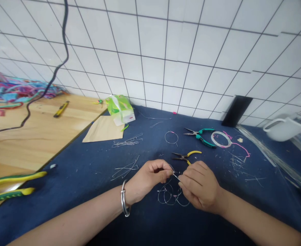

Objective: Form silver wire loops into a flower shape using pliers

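Note:
My left hand (150, 177) and my right hand (199, 184) meet over a dark blue cloth (89, 177), both pinched on a thin silver wire (175, 175) between the fingertips. A silver bangle (124, 203) circles my left wrist. Below the hands lie several wire loops with small pink beads (171, 196). Just beyond my fingers rest yellow-handled pliers (186, 156).
Teal-handled pliers (200, 135), a wire ring (171, 137), a coil of clear cord (221, 139) and loose wire pieces (127, 141) lie farther back. A green tissue pack (120, 109), brown envelope (103, 129), yellow-green tool handles (12, 186) and white mug (283, 128) stand around; wooden table (24, 136) at left.

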{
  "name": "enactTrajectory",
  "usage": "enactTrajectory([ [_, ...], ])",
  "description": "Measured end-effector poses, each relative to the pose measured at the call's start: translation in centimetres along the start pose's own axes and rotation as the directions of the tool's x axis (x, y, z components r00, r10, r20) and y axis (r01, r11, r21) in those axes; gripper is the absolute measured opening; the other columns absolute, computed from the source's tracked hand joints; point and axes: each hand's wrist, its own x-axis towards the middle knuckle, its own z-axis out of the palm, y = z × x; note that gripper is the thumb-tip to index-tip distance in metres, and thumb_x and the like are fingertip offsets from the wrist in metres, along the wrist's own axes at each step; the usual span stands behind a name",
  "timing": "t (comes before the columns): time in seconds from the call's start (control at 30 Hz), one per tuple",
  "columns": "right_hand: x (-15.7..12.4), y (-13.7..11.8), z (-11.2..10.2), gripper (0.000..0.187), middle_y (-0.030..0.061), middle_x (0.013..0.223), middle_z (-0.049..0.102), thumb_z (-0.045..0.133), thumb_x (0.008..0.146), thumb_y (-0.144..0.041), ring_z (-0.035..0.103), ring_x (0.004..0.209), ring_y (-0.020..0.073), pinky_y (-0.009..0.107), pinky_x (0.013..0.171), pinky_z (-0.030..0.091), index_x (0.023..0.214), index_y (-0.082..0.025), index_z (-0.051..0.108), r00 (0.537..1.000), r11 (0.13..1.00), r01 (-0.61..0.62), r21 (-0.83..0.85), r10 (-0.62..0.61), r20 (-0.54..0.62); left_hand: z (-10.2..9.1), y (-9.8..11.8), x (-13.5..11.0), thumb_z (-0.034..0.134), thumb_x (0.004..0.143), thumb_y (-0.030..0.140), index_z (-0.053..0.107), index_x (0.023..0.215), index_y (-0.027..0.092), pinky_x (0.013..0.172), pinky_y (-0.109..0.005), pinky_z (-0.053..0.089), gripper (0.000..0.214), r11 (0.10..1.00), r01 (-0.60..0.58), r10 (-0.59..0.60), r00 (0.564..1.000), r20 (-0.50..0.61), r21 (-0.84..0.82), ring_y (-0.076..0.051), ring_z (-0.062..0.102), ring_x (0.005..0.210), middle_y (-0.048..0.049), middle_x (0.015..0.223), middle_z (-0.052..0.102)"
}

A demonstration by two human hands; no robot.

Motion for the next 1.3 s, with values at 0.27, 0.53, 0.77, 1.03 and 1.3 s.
enactTrajectory([
  [0.27, 0.0, -0.3, 0.1, 0.011, 0.0032, 0.07, 0.057, 0.051, 0.08, -0.018, 0.051, 0.07, 0.0164, 0.033, 0.065, 0.037, 0.087, -0.015, 0.058, 1.0, 1.0, -0.01, -0.008, 0.01, 0.02, 0.2, 0.2, -0.2, 0.053, 0.079, 0.021, 0.054, 0.07, 0.014, 0.057, -0.022, 0.034, 0.012, 0.987, -0.048, 0.051, 0.999, -0.014, 0.153, -0.008, 0.04, 0.058, 0.0031, 0.064, 0.046],
  [0.53, 0.1, -0.6, 0.4, 0.01, 0.0038, 0.069, 0.057, 0.05, 0.08, -0.017, 0.049, 0.07, 0.017, 0.034, 0.064, 0.036, 0.085, -0.014, 0.059, 0.999, 1.0, -0.011, -0.022, 0.012, 0.04, 0.4, 0.1, -0.1, 0.051, 0.078, 0.015, 0.055, 0.07, 0.015, 0.062, -0.024, 0.037, 0.01, 0.901, -0.143, 0.185, 0.981, -0.066, 0.409, -0.011, 0.045, 0.063, 0.001, 0.069, 0.05],
  [0.77, 0.2, 1.2, -0.1, 0.017, 0.0045, 0.081, 0.058, 0.05, 0.081, -0.022, 0.05, 0.076, 0.0163, 0.034, 0.072, 0.038, 0.096, -0.016, 0.058, 0.993, 0.998, -0.028, 0.054, 0.022, 0.118, 0.0, -0.1, 0.0, 0.051, 0.082, 0.024, 0.054, 0.075, 0.014, 0.056, -0.022, 0.035, 0.012, 0.986, -0.036, 0.045, 0.997, -0.054, 0.164, -0.009, 0.04, 0.058, 0.0028, 0.065, 0.046],
  [1.03, -0.8, 5.4, 1.2, 0.045, 0.0146, 0.118, 0.048, 0.048, 0.081, -0.042, 0.042, 0.106, 0.0302, 0.045, 0.084, 0.035, 0.119, -0.017, 0.049, 0.871, 0.911, -0.287, -0.297, 0.377, 0.315, -1.1, -0.4, 0.5, 0.055, 0.081, 0.027, 0.056, 0.079, 0.013, 0.057, -0.022, 0.036, 0.014, 1.0, 0.008, -0.01, 0.996, -0.088, -0.018, -0.008, 0.042, 0.059, 0.0011, 0.069, 0.049],
  [1.3, -1.4, 5.6, 2.2, 0.026, 0.0116, 0.086, 0.054, 0.044, 0.083, -0.025, 0.048, 0.082, 0.0238, 0.037, 0.07, 0.039, 0.104, -0.014, 0.054, 0.884, 0.886, -0.23, -0.404, 0.363, 0.293, -1.5, -0.4, 0.7, 0.053, 0.083, 0.024, 0.056, 0.08, 0.013, 0.056, -0.021, 0.035, 0.012, 0.995, 0.037, -0.042, 0.998, -0.056, -0.095, -0.007, 0.044, 0.058, 0.0007, 0.071, 0.05],
])
